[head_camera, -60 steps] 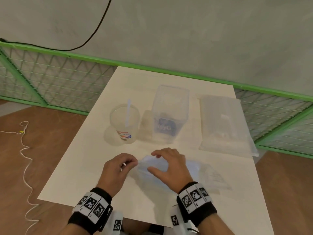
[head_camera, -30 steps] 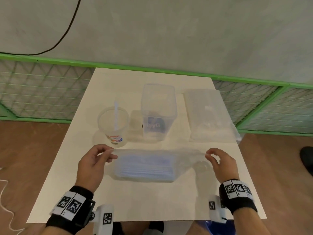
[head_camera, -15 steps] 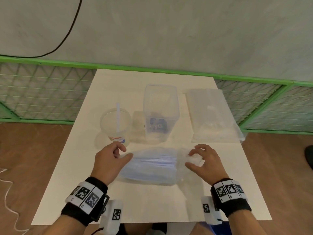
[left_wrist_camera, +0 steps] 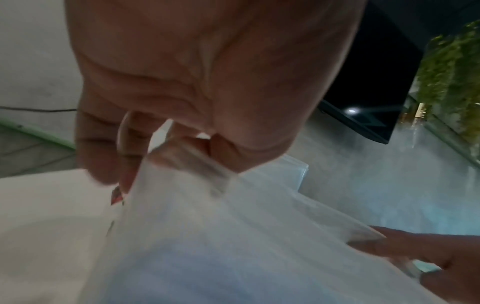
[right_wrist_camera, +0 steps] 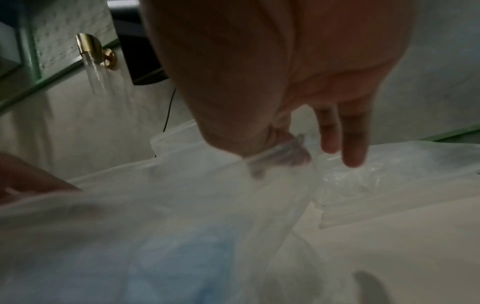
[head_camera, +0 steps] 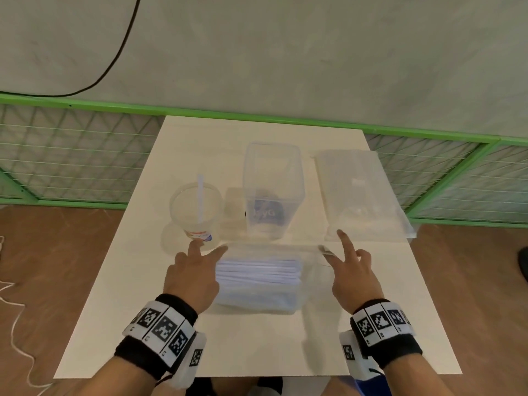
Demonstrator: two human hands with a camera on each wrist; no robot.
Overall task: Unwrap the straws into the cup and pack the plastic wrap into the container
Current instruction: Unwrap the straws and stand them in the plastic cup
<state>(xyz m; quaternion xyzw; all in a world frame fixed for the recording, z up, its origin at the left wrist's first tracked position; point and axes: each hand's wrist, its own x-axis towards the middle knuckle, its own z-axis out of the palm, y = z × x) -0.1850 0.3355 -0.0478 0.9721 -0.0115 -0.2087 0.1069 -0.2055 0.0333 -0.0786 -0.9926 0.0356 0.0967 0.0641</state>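
A clear plastic bag (head_camera: 257, 292) of several blue-white wrapped straws (head_camera: 258, 271) lies on the table in front of me. My left hand (head_camera: 217, 251) pinches the bag's far left edge between thumb and finger, as the left wrist view shows up close on the bag edge (left_wrist_camera: 187, 156). My right hand (head_camera: 331, 251) pinches the far right edge (right_wrist_camera: 280, 153), with its index finger pointing away. The film is stretched between both hands. Behind stand a clear cup (head_camera: 195, 212) holding one straw (head_camera: 201, 195) and a tall clear container (head_camera: 273, 190).
A flat pack of clear plastic (head_camera: 363, 195) lies at the back right of the white table (head_camera: 137, 324). A green wire fence (head_camera: 71, 155) runs behind the table along a grey wall. Wooden floor lies on both sides.
Both hands have left the ends of the bag and now pinch its far edge, one at each corner. The film is pulled taut between them. The cup and container have not moved.
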